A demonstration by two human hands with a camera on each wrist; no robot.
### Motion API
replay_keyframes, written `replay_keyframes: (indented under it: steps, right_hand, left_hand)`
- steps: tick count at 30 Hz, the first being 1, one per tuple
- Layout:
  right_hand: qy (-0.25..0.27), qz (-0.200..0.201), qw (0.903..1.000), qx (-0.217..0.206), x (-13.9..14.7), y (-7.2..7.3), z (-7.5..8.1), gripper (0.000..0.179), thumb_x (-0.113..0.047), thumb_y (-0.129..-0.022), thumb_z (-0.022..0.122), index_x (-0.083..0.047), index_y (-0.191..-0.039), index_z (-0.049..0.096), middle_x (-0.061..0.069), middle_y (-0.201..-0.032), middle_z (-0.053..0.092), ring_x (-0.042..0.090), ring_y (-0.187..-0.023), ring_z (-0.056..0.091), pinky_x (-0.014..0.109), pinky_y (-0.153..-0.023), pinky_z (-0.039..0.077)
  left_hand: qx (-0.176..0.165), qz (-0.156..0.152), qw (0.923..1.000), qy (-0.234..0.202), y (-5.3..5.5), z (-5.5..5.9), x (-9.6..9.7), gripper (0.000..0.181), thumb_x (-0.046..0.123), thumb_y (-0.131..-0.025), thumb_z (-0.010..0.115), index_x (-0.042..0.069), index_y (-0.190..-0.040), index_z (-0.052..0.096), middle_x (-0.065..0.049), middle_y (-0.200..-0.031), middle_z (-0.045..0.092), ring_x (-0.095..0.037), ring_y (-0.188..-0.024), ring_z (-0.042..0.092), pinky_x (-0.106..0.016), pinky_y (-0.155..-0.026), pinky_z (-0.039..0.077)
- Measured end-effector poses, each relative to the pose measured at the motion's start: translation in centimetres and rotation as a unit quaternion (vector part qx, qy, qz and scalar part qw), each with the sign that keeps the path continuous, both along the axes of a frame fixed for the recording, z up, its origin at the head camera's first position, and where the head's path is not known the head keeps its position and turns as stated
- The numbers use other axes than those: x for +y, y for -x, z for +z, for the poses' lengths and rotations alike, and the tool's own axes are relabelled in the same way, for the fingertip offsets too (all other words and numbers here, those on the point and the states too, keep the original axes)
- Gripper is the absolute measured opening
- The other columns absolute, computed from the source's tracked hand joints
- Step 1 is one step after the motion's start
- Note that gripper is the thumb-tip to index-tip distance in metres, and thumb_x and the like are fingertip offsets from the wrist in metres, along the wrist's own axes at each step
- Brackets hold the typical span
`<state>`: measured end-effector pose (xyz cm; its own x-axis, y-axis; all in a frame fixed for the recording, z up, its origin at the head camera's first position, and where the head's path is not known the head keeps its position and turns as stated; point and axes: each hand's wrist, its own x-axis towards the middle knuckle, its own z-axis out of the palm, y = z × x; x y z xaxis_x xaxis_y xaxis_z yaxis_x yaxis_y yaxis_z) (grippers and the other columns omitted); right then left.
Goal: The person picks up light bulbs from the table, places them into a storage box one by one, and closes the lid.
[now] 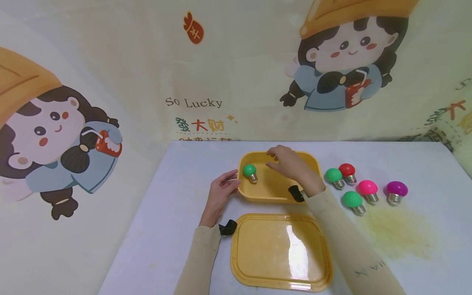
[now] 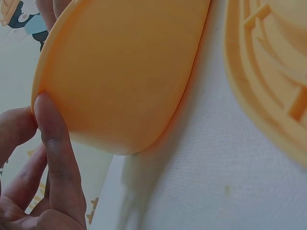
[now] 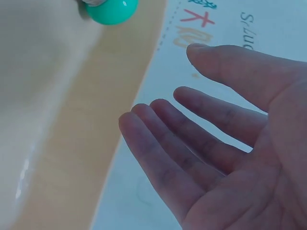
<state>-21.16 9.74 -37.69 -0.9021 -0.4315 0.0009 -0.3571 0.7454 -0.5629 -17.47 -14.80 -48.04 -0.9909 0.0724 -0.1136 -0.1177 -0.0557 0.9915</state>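
Observation:
In the head view, a deep yellow plastic container (image 1: 278,188) stands on the table with one green light bulb (image 1: 249,170) lying at its left end. My left hand (image 1: 221,190) is at its left side; the left wrist view shows thumb and index finger pinching the rim (image 2: 40,67). Over the container hovers my right hand (image 1: 289,164), fingers spread and loosely bent, holding nothing. The right wrist view shows that bare palm (image 3: 230,167), apart from the green bulb (image 3: 113,9). A yellow lid (image 1: 273,250) lies flat in front of the container.
Right of the container lie several loose bulbs: two green (image 1: 334,175), (image 1: 352,199), a red one (image 1: 347,170), a pink one (image 1: 368,187) and a purple one (image 1: 396,189). A yellowish stain (image 1: 402,229) marks the white table. Behind it hangs a cartoon-printed cloth (image 1: 250,73).

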Motion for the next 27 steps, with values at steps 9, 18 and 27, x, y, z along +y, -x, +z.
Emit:
replay_keyframes:
  steps: [9, 18, 27]
  right_hand:
    - [-0.01, -0.018, 0.9997, 0.013, 1.4, -1.1, 0.6, 0.039, -0.015, -0.096, 0.066, 0.008, -0.127, 0.06, 0.026, -0.125, 0.062, 0.039, -0.11, 0.061, 0.049, -0.094, 0.052]
    - [-0.007, -0.027, 0.9992, 0.029, 3.0, -2.0, 0.3, 0.038, -0.016, -0.095, 0.066, 0.006, -0.126, 0.06, 0.023, -0.121, 0.063, 0.038, -0.108, 0.061, 0.051, -0.094, 0.052]
    - [0.007, -0.034, 0.9981, 0.05, 4.5, -2.7, -0.3, 0.038, -0.014, -0.093, 0.068, 0.007, -0.124, 0.061, 0.022, -0.116, 0.063, 0.039, -0.105, 0.061, 0.053, -0.091, 0.052]
  left_hand:
    - [-0.001, 0.002, 1.0, -0.003, 0.0, -0.2, 0.4, 0.04, 0.006, -0.092, 0.07, 0.007, -0.131, 0.063, -0.018, -0.125, 0.063, -0.018, -0.099, 0.065, -0.024, -0.076, 0.058]
    - [0.003, 0.0, 0.9999, -0.011, 0.0, -0.2, 0.4, 0.04, 0.004, -0.092, 0.069, 0.007, -0.131, 0.063, -0.019, -0.125, 0.062, -0.016, -0.096, 0.065, -0.023, -0.074, 0.057]
    - [-0.002, 0.005, 1.0, -0.004, 0.0, 0.1, 0.2, 0.038, 0.006, -0.092, 0.07, 0.008, -0.13, 0.064, -0.017, -0.123, 0.064, -0.017, -0.096, 0.065, -0.023, -0.075, 0.057]
